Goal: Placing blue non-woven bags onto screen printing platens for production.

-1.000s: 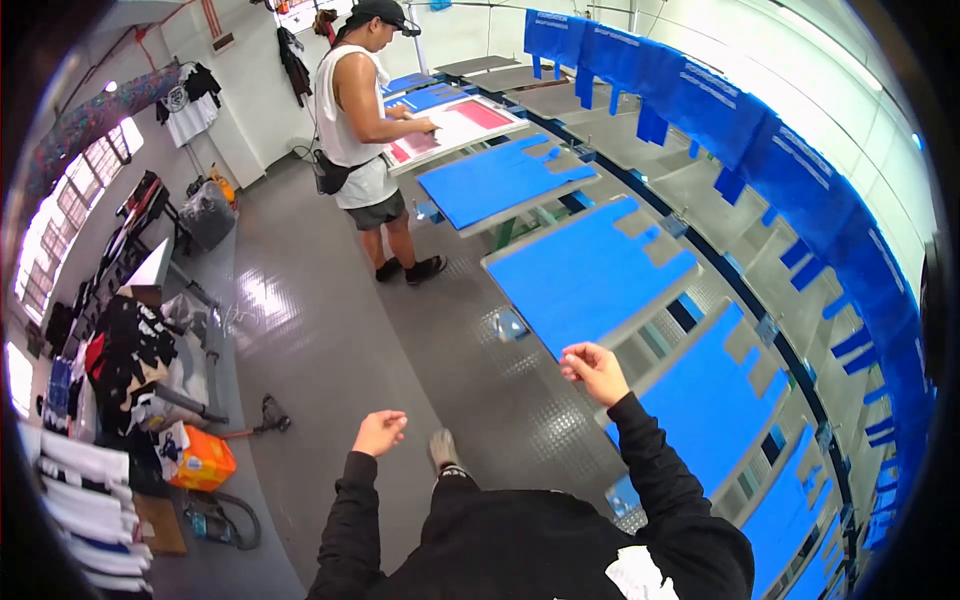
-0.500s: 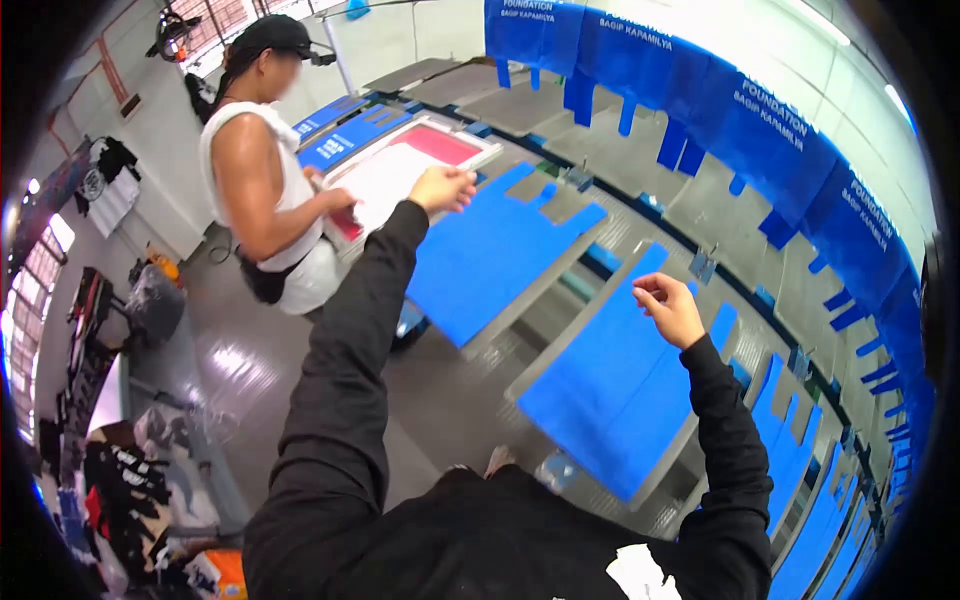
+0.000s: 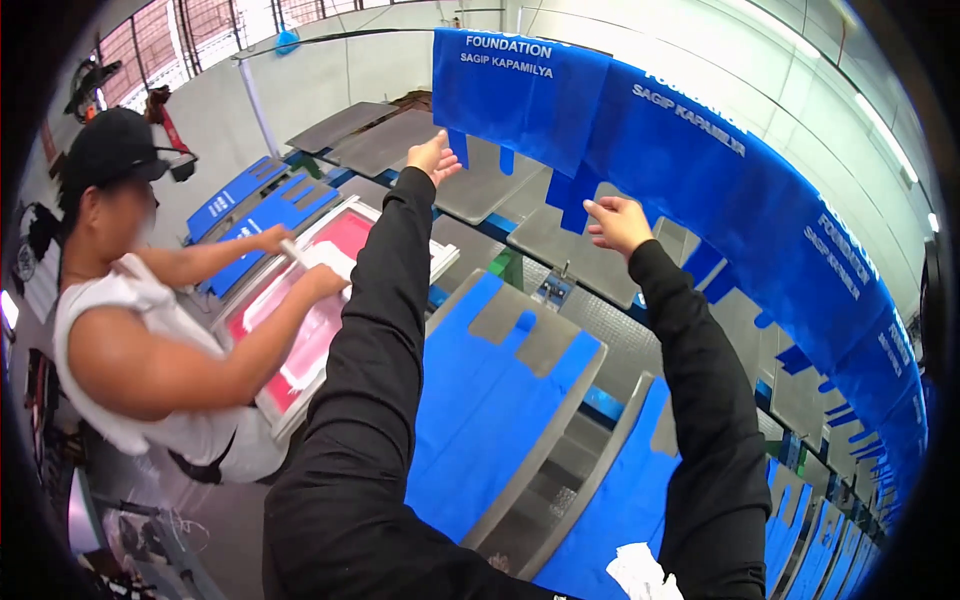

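Note:
My left hand (image 3: 435, 160) is raised with its fingers apart, close to the handle strips of a blue fabric bag (image 3: 510, 95) hanging from an overhead line. My right hand (image 3: 618, 226), fingers loosely bent and nothing visible in them, is lifted below a second hanging bag (image 3: 655, 135). Whether either hand touches the fabric, I cannot tell. Below my arms, a blue bag piece (image 3: 480, 400) with cut-out handles lies flat on a grey printing board (image 3: 555, 360). Another blue piece (image 3: 625, 510) lies on the board to its right.
At the left a co-worker (image 3: 150, 350) grips a squeegee over a white-framed printing screen (image 3: 445, 262) with pink-red and white areas. More boards with blue pieces (image 3: 785, 510) run to the lower right. Bare grey boards (image 3: 490, 185) line the far side under the hanging row.
My view has turned and come closer to the hanging bags. Both hands have risen toward them. The co-worker now has both hands over the screen.

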`<move>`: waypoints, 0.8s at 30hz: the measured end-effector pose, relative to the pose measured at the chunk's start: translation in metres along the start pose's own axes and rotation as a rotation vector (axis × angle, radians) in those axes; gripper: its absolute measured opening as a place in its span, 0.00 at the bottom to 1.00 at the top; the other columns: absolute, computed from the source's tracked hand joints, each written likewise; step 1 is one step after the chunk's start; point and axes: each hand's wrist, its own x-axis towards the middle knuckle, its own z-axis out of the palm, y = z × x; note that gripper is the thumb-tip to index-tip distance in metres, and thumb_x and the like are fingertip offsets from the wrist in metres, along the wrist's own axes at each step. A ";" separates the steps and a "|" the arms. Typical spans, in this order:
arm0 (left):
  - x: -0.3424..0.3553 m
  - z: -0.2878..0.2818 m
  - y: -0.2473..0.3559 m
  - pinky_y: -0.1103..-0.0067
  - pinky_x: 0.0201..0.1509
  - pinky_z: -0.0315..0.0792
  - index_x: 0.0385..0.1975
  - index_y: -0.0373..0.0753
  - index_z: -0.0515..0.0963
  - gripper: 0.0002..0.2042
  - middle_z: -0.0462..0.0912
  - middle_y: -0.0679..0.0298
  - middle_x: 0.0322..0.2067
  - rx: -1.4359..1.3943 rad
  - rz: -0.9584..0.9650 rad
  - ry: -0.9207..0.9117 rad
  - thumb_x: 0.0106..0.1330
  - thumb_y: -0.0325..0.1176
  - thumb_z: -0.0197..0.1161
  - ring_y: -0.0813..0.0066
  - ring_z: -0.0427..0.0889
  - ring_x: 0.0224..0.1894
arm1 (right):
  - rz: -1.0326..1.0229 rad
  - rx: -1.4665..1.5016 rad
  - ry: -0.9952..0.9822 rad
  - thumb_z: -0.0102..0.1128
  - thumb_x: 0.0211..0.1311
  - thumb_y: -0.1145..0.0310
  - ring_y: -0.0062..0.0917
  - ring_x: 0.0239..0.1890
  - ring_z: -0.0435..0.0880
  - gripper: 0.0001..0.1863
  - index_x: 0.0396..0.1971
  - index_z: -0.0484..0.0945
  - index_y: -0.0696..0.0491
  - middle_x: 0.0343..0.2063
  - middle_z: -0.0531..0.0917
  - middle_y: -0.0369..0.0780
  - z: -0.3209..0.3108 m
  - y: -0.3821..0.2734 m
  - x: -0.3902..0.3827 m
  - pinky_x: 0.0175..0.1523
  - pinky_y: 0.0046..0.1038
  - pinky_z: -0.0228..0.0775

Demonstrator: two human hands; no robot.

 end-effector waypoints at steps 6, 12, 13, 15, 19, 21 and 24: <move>0.086 -0.023 0.023 0.67 0.38 0.75 0.42 0.32 0.72 0.15 0.77 0.54 0.37 -0.303 0.171 0.008 0.63 0.36 0.62 0.65 0.77 0.36 | 0.069 0.530 -0.039 0.57 0.63 0.60 0.28 0.32 0.83 0.21 0.45 0.70 0.62 0.39 0.81 0.44 0.076 -0.027 0.057 0.29 0.24 0.75; 0.063 -0.006 0.090 0.76 0.16 0.65 0.23 0.41 0.74 0.04 0.77 0.64 0.19 -0.507 0.340 -0.030 0.59 0.26 0.60 0.72 0.73 0.15 | -0.180 0.271 -0.149 0.51 0.67 0.60 0.22 0.30 0.82 0.12 0.36 0.75 0.54 0.35 0.82 0.39 0.044 -0.090 0.020 0.32 0.22 0.71; 0.051 0.010 0.113 0.73 0.23 0.72 0.27 0.40 0.74 0.02 0.78 0.64 0.23 -0.468 0.412 -0.085 0.60 0.28 0.58 0.71 0.78 0.22 | -0.254 0.228 -0.161 0.49 0.68 0.59 0.22 0.32 0.82 0.14 0.38 0.75 0.54 0.37 0.82 0.39 0.025 -0.109 0.020 0.34 0.22 0.72; 0.064 0.024 0.183 0.64 0.45 0.75 0.34 0.38 0.74 0.04 0.81 0.62 0.30 -0.275 0.408 -0.225 0.64 0.30 0.55 0.67 0.81 0.39 | -0.396 0.191 -0.150 0.47 0.69 0.57 0.22 0.37 0.81 0.16 0.42 0.76 0.55 0.40 0.82 0.38 0.004 -0.162 0.028 0.39 0.22 0.71; 0.136 0.045 0.304 0.68 0.48 0.74 0.41 0.36 0.78 0.11 0.81 0.52 0.37 -0.244 0.414 -0.890 0.62 0.32 0.56 0.65 0.81 0.43 | -0.574 0.229 -0.072 0.45 0.70 0.58 0.29 0.51 0.77 0.18 0.49 0.73 0.55 0.48 0.79 0.41 -0.020 -0.257 0.072 0.54 0.27 0.69; 0.144 0.038 0.371 0.72 0.46 0.75 0.39 0.38 0.80 0.13 0.82 0.47 0.36 -0.292 0.245 -1.342 0.57 0.34 0.60 0.65 0.82 0.39 | -0.665 0.278 -0.080 0.45 0.70 0.59 0.32 0.54 0.76 0.17 0.49 0.72 0.56 0.50 0.78 0.43 -0.032 -0.302 0.087 0.58 0.30 0.68; 0.135 0.115 0.377 0.74 0.41 0.75 0.37 0.36 0.77 0.08 0.80 0.58 0.32 -0.486 0.327 -1.285 0.65 0.31 0.54 0.68 0.81 0.36 | -0.670 0.238 0.031 0.47 0.69 0.57 0.29 0.37 0.76 0.18 0.50 0.72 0.53 0.40 0.78 0.40 -0.083 -0.338 0.109 0.47 0.36 0.69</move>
